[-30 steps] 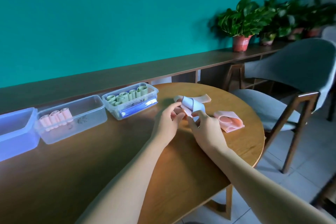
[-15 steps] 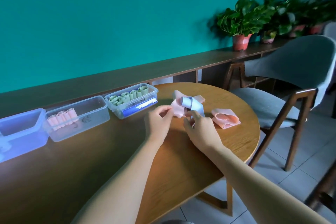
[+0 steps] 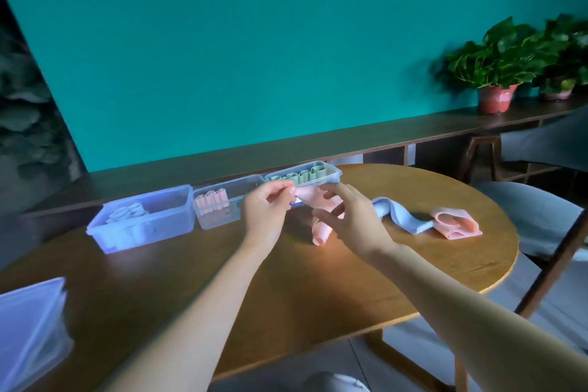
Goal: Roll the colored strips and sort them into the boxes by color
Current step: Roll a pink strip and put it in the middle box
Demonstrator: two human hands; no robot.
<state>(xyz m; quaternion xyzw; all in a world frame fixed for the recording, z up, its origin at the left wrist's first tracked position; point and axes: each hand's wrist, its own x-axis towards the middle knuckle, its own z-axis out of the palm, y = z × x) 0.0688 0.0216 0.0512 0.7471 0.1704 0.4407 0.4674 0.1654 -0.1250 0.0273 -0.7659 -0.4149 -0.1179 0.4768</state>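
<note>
Behind right hand (image 3: 351, 222), pink strip (image 3: 321, 232) (half hidden), left hand (image 3: 266, 211) pinching it

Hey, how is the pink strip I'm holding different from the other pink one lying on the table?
The held pink strip is lifted, pinched by the left hand, its tail hanging down to the table; the folded pink strip lies flat, untouched, beside the blue strip. The held one is stretched out; the other is loosely folded over. Both are pink and not yet rolled.

potted plants (image 3: 502, 60) – wooden shelf (image 3: 350, 137), chair (image 3: 537, 210)
</note>
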